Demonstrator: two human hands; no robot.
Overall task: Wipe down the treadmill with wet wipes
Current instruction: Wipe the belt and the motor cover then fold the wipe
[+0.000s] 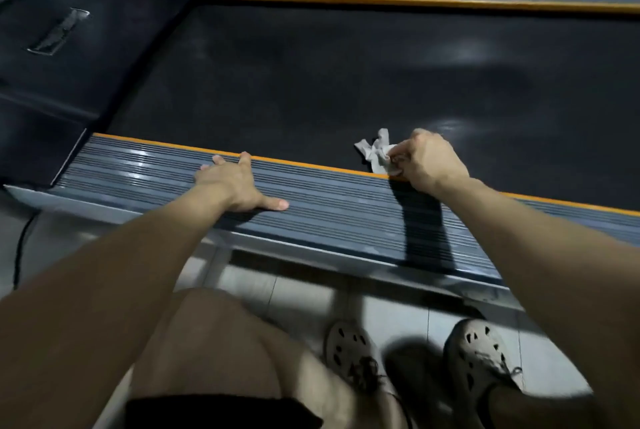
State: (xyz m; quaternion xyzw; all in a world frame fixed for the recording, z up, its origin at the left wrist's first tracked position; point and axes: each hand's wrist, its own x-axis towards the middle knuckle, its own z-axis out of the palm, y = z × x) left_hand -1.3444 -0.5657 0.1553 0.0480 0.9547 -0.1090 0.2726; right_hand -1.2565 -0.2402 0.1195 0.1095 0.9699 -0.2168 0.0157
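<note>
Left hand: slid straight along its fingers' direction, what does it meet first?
The orange edge strip, right at the fingertips of the left hand; beyond it the black running belt, bare along that line as far as shown. Any height step is unclear.

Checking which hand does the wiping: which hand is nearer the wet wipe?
Right. The right hand pinches the wet wipe at the near orange stripe; the left hand rests flat on the ribbed side rail, off to the wipe's left, not touching it.
</note>
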